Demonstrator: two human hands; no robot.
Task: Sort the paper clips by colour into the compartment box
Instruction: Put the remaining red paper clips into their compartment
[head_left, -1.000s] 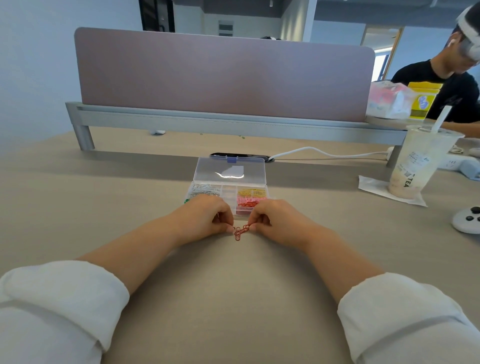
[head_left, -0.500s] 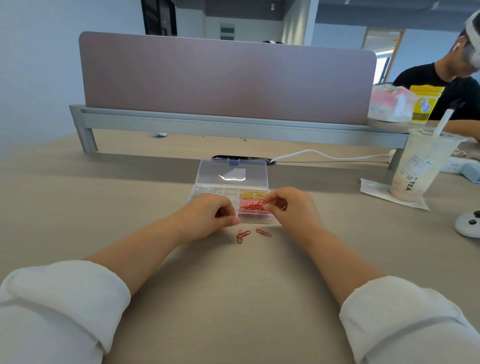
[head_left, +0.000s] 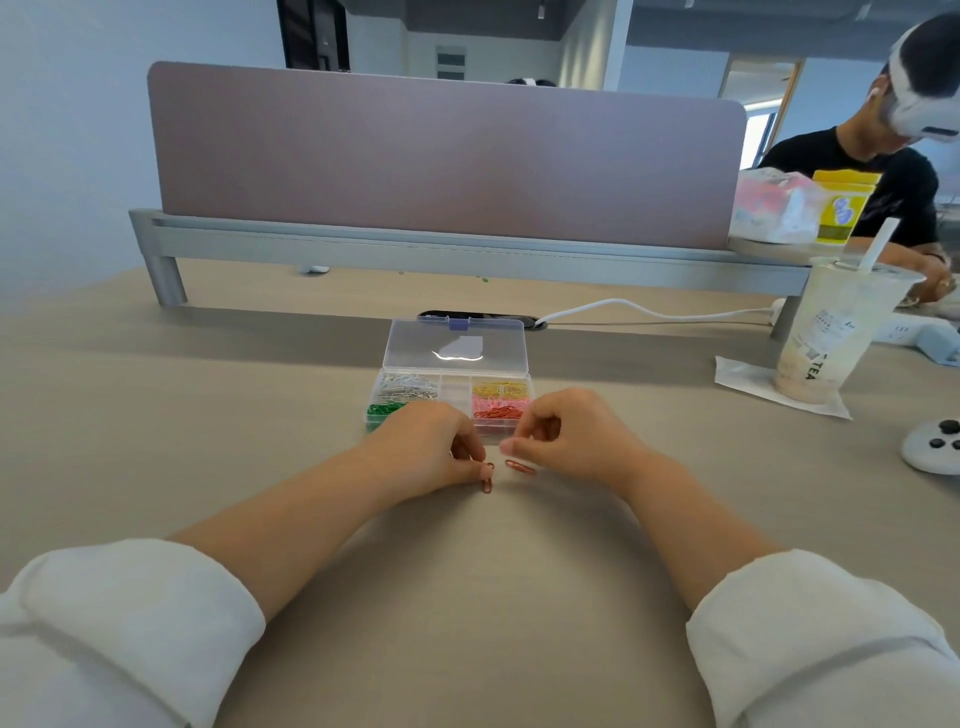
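A clear compartment box (head_left: 455, 385) stands open in the middle of the table, lid tilted back. It holds silver clips (head_left: 406, 387) back left, green clips (head_left: 381, 409) front left, yellow clips (head_left: 501, 387), pink clips (head_left: 500, 402) and red clips (head_left: 497, 414) on the right. My left hand (head_left: 428, 447) rests in front of the box, its thumb and fingertip pinching a red paper clip (head_left: 487, 480) lying on the table. My right hand (head_left: 574, 436) hovers with curled fingers, holding nothing, its fingertips just above another loose red clip (head_left: 519, 466).
An iced tea cup (head_left: 831, 332) with a straw stands on a napkin at right, with a white controller (head_left: 935, 449) nearer me. Behind the box lie a dark phone (head_left: 447, 315) and a white cable (head_left: 649, 310). A mauve divider panel (head_left: 441, 156) closes the back. Another person sits far right.
Both hands were pulling apart a bunch of red clips. My right hand carried one up to the box's red compartment and has come back down, empty, over a loose clip.
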